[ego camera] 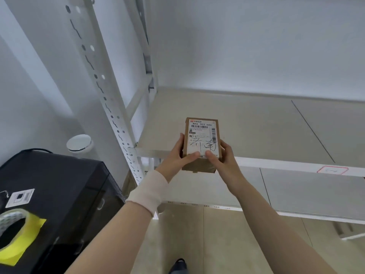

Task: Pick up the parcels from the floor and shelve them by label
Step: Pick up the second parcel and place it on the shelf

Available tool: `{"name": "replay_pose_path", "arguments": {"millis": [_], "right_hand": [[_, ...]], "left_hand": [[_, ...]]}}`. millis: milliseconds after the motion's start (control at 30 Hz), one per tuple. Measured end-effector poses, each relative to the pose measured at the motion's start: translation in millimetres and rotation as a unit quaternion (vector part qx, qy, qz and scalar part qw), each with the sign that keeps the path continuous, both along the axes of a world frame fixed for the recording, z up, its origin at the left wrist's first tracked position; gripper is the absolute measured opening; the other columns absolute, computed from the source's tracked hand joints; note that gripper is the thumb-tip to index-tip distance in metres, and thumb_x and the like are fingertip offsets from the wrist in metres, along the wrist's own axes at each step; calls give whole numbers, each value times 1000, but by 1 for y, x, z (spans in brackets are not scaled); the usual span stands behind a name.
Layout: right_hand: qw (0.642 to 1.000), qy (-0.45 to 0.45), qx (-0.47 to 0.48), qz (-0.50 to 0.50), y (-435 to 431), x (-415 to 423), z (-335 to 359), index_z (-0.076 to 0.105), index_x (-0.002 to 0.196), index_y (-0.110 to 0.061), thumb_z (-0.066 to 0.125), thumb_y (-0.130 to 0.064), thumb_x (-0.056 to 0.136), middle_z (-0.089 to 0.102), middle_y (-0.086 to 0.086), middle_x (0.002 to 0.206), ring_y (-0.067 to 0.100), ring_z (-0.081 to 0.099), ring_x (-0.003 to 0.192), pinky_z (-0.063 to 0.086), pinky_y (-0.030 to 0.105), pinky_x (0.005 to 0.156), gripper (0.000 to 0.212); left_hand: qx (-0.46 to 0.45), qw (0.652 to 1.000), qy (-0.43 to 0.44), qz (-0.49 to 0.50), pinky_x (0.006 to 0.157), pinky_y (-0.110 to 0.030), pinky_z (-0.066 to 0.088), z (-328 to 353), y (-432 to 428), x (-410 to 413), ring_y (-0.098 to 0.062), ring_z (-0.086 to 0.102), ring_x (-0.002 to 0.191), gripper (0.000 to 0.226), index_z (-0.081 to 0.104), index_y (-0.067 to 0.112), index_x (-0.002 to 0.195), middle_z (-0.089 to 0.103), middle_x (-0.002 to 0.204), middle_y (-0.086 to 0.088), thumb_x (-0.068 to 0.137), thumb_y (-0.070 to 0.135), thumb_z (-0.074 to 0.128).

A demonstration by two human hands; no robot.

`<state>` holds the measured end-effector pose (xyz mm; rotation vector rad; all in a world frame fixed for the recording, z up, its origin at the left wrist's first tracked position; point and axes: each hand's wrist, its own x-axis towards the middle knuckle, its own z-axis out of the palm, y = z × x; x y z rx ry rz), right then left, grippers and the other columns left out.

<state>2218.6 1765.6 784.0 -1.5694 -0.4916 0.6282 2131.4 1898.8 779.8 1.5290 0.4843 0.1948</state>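
A small brown cardboard parcel with a white shipping label, a barcode and handwritten black characters sits between my hands. My left hand grips its left side and my right hand grips its right side, thumbs pressed on the label's near edge. The parcel hangs over the front edge of a bare beige shelf board in a white metal rack. A red-bordered label is stuck on the shelf's front rail to the right. A pale bandage wraps my left wrist.
The rack's perforated white upright rises at the left. A lower shelf board lies beneath. A black case with a tape roll and a yellow sheet stands at lower left, a round silver-topped object behind it. Tiled floor below.
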Motion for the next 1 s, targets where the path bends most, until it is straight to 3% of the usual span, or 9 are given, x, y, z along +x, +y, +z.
{"name": "replay_pose_path", "arguments": {"millis": [100,167,267,500,700,767,867,933,1000], "right_hand": [[1000,5,-7,-2,31,26,-3,27,142,-21,62,-25,87,50,-5,129,15,51,121,49,16,78,65],[1000,10,-16,-3,45,39,-7,27,142,-20,63,-24,87,50,-5,129,16,51,122,51,13,76,66],[999,7,-34,-4,61,57,-17,26,143,-18,63,-24,87,50,-5,130,15,50,123,52,14,78,67],[998,1,-55,16,83,78,-33,26,143,-16,63,-23,87,50,-7,125,7,50,115,51,7,77,67],[998,18,-50,15,83,85,-45,26,143,-16,64,-19,86,48,-9,125,14,49,127,53,13,82,68],[998,11,-51,22,82,86,-47,23,145,-16,65,-18,85,46,-9,129,14,46,130,51,13,85,73],[998,15,-55,28,77,86,-49,9,151,-15,71,-13,79,34,-11,144,9,36,136,46,13,96,95],[995,-32,-88,17,69,87,-53,7,153,-17,78,-16,72,24,-5,157,9,28,142,36,26,111,108],[983,-126,-136,0,62,88,-58,12,152,-16,82,-23,67,26,2,158,8,32,137,31,22,111,111]], "left_hand": [[21,999,18,-25,105,-28,42,-4,37,26,-16,42,132,94,9,27,152,40,150,3,78,36,68],[16,999,16,-35,85,-9,46,-9,51,40,-10,48,119,79,14,27,150,46,142,5,87,22,62],[22,998,15,-49,72,0,46,-14,68,58,0,51,107,73,18,27,147,49,128,10,88,17,60],[9,999,26,-42,87,-7,46,-29,88,75,-10,46,124,84,17,24,149,47,136,10,81,26,66],[5,998,38,-43,105,-28,44,-35,87,79,-12,46,130,96,17,27,150,46,144,6,70,39,69],[17,998,48,-43,111,-39,38,-35,88,77,-16,40,137,101,12,26,152,39,152,3,71,41,71],[71,993,76,-50,117,-43,28,-39,91,72,-15,25,146,119,7,27,152,24,159,4,60,54,78],[130,986,99,-34,119,-41,23,-38,92,65,-14,20,147,120,4,26,152,17,161,5,62,44,81],[178,979,101,13,117,-39,27,-42,95,60,-17,26,144,114,8,24,152,21,159,4,65,29,82]]}}
